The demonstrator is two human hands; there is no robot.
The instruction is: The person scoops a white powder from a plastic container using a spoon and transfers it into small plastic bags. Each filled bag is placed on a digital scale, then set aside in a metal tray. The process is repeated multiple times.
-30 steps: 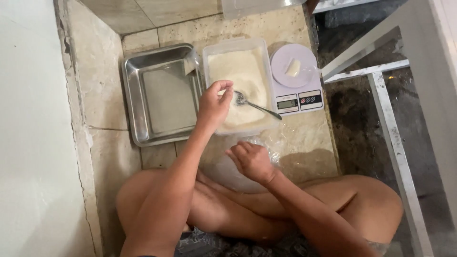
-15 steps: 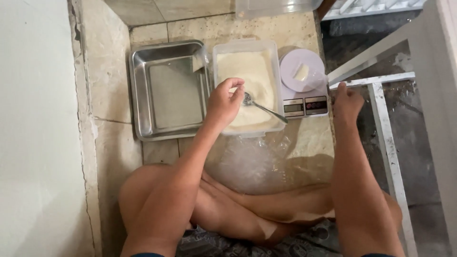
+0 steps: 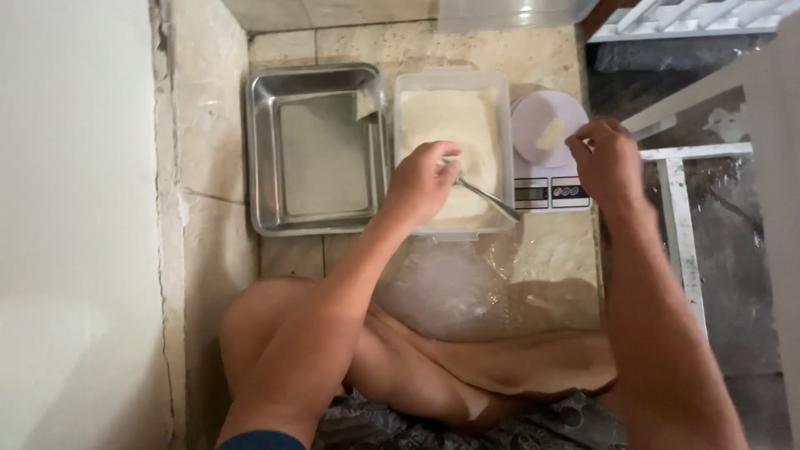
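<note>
My left hand point(image 3: 421, 182) grips a metal spoon point(image 3: 487, 198) whose handle lies across the clear plastic tub point(image 3: 402, 92). The tub is full of pale dough point(image 3: 450, 125). Over a small white digital kitchen scale point(image 3: 542, 193) hovers my right hand point(image 3: 607, 158), fingers pinched close to a small pale lump of dough point(image 3: 549, 133) that rests on the round scale platform. Whether the fingers touch the lump I cannot tell.
An empty square steel tray point(image 3: 315, 150) sits left of the tub. A crumpled clear plastic sheet point(image 3: 450, 279) lies on the stone floor in front of my crossed legs point(image 3: 467, 367). A white wall runs along the left, a white metal frame point(image 3: 679, 225) on the right.
My right hand rose from the plastic sheet near my legs, swung out to the right and came up over the scale. The left hand stayed on the spoon.
</note>
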